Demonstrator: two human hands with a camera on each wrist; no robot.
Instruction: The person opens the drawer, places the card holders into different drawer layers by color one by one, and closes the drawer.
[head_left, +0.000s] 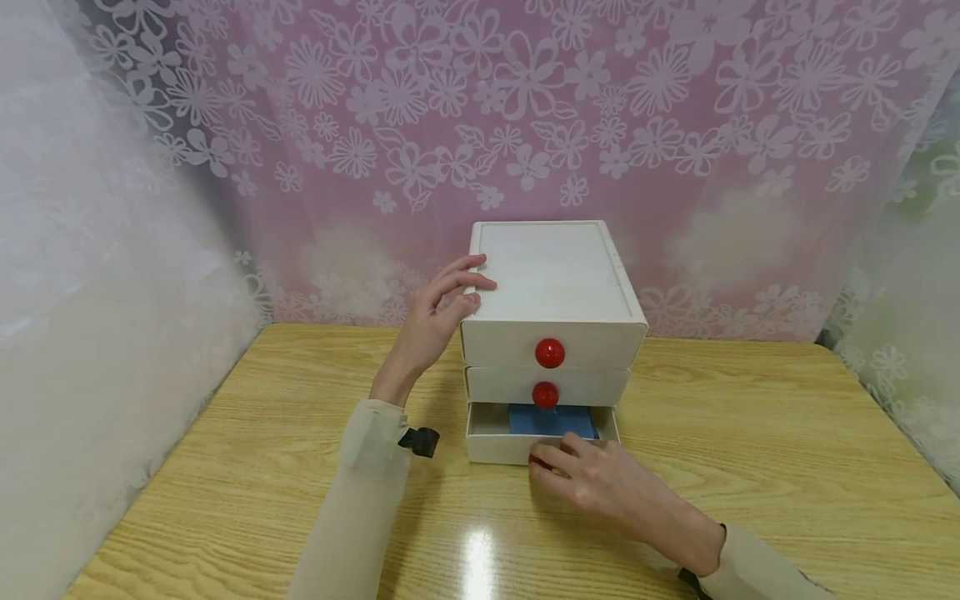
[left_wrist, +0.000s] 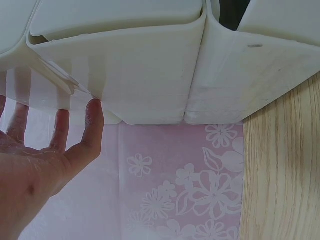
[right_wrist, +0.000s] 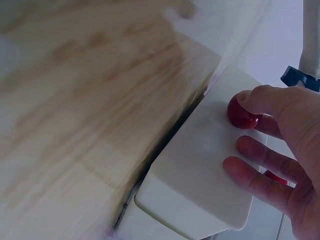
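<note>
A white three-drawer cabinet [head_left: 555,275] stands on the wooden table [head_left: 262,467]. Its top knob [head_left: 550,352] and middle knob [head_left: 545,394] are red. The bottom drawer [head_left: 495,446] is pulled partly out, with a flat blue thing [head_left: 551,421] lying inside. My right hand [head_left: 558,467] pinches the bottom drawer's red knob [right_wrist: 241,114], which it mostly hides in the head view. Its other fingers [right_wrist: 255,156] lie along the drawer front [right_wrist: 200,165]. My left hand [head_left: 468,287] rests with straight fingers [left_wrist: 95,117] against the cabinet's upper left edge [left_wrist: 125,75].
A pink flowered curtain [head_left: 525,108] hangs close behind the cabinet, with white lace curtains [head_left: 90,275] at both sides. The table stretches out bare to the left and right of the cabinet. A glare spot [head_left: 480,554] shines near the front edge.
</note>
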